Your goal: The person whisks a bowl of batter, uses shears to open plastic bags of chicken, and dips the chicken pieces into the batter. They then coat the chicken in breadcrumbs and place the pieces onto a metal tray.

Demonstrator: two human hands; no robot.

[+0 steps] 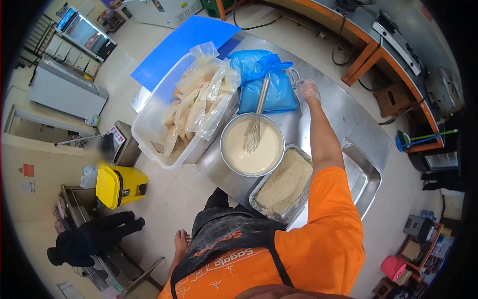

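Observation:
My right hand (308,90), in a clear plastic glove, is at the far side of the steel table, beside a blue plastic bag (269,94). Its fingers look curled; whatever they may hold is hidden. A small white loop (295,74) lies close to it. Bare, my left hand (181,241) hangs by my side, fingers apart, holding nothing. A wire whisk (261,102) leans in a round metal bowl of pale batter (239,154). Next to that, a metal tray (254,194) holds breadcrumb-like coating (286,182).
A clear plastic tub (149,142) holds several filled plastic bags (199,99); a blue board (184,50) lies behind. An empty steel tray (366,172) is at right. On the floor stands a yellow bin (112,187). Another person (94,234) in dark clothing is at left.

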